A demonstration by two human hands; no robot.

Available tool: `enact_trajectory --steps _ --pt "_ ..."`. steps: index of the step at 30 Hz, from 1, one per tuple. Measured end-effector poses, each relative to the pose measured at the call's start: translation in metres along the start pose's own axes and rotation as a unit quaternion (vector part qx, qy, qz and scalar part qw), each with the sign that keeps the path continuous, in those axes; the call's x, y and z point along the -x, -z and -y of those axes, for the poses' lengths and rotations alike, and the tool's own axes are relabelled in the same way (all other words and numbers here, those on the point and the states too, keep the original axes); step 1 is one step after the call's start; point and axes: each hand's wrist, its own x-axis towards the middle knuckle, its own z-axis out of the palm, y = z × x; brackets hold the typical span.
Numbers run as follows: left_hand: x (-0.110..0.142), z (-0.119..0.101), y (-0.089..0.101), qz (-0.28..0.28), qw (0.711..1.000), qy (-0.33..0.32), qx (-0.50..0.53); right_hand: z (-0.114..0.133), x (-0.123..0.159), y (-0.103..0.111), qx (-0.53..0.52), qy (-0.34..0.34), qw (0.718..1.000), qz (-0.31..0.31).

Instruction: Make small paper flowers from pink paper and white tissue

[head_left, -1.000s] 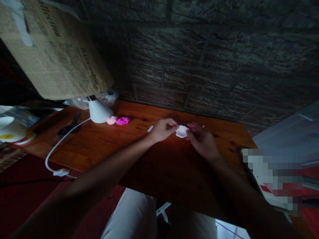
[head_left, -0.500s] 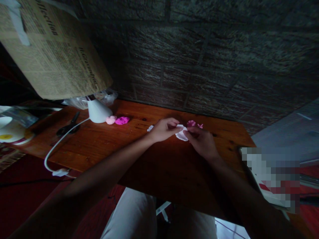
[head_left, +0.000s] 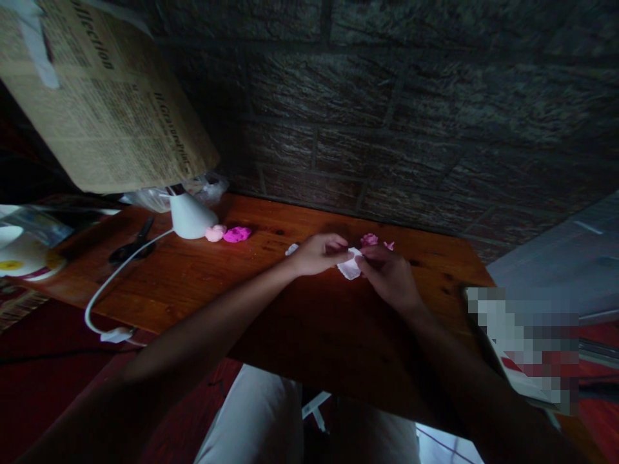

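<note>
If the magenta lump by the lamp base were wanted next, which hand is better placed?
Probably the left hand: it is nearer the magenta lump; the right hand is farther away, past the left. Both hold the pale piece, so the left would likely let go first.

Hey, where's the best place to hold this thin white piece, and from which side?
Probably by its upper edge, pinched lightly from left and right, where the left hand and right hand meet it. The white piece looks thin and uneven-rimmed, so edge grips should crush it least.
</note>
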Motion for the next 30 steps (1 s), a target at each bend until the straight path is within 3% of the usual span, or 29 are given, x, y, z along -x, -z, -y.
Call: enact_trajectory --steps 5,9,14,20,30 --pt "-0.0004 0.0017 0.0042 0.031 1.0 -0.003 0.004 -0.0053 0.0011 -0.0044 -0.023 -0.043 0.999 0.008" --pt "-0.001 0.0002 0.0048 -0.01 0.999 -0.019 -0.024 -0.0019 0.0014 -0.0038 -0.05 -0.029 0.998 -0.003" --pt "-0.0015 0.0013 -0.0012 -0.023 0.999 0.0 -0.023 0.0008 0.001 -0.0023 -0.043 -0.007 0.999 -0.027" --pt "-0.0023 0.002 -0.0019 -0.1 0.995 0.013 0.01 -0.0033 -0.0007 -0.0013 -0.023 0.0 0.998 -0.054" --pt "-0.0002 0.0015 -0.0019 -0.007 0.996 -0.063 -0.068 0.0 -0.0023 0.0019 0.032 0.047 0.998 0.031"
